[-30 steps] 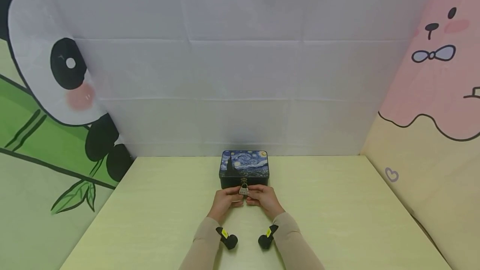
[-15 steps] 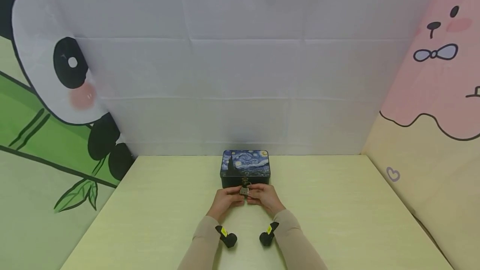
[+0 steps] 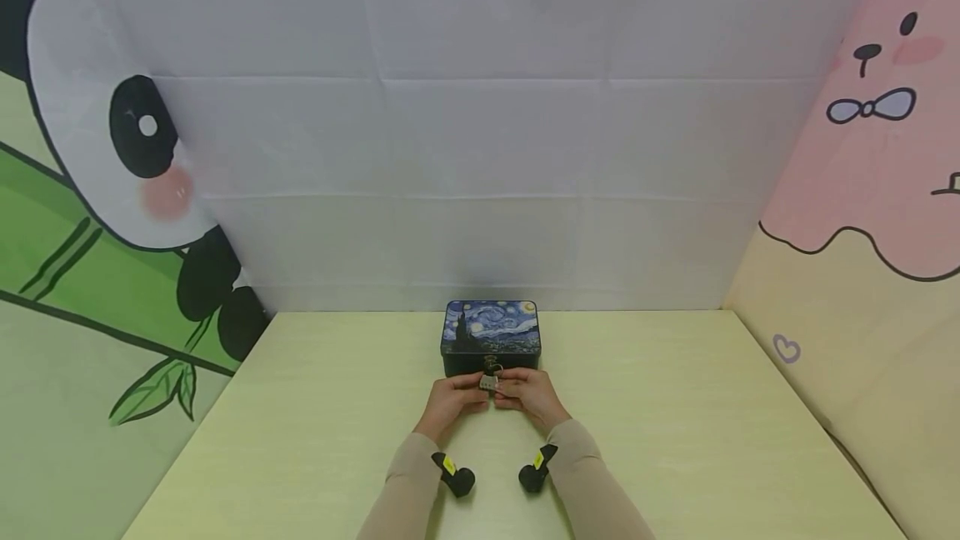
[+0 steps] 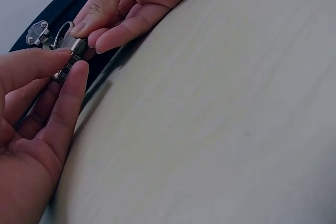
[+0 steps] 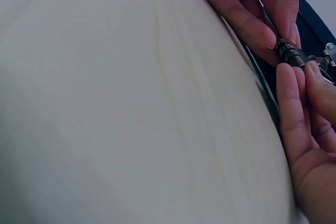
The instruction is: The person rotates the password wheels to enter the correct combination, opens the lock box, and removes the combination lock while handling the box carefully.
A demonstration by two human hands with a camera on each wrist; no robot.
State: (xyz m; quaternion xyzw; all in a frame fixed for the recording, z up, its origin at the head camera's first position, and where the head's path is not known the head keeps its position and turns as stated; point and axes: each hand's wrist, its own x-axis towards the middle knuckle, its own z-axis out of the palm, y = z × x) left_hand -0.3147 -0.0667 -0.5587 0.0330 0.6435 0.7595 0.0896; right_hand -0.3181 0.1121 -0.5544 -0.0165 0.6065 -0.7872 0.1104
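Observation:
A small combination padlock (image 3: 488, 382) hangs at the front of a dark tin box (image 3: 491, 329) with a starry-night painting on its lid. My left hand (image 3: 450, 403) pinches the end of the lock with the number dials, finger and thumb on either side. From the other side my right hand (image 3: 529, 396) pinches the lock near its shackle, the thumb lying on the body. The curved shackle (image 4: 63, 30) shows in the left wrist view beside the metal hasp (image 4: 38, 32). Dial markings (image 5: 287, 52) face the right wrist camera, too small to read.
The box stands near the back edge of a pale wood-look table (image 3: 645, 407), close to a white cloth backdrop (image 3: 487, 148). Painted panels with a panda (image 3: 82, 107) and a pink figure (image 3: 862, 148) flank the table.
The padlock has tilted, its shackle swinging toward the right and its body slanting between my fingers. Both hands keep nearly the same place and grip; the box has not moved on the table.

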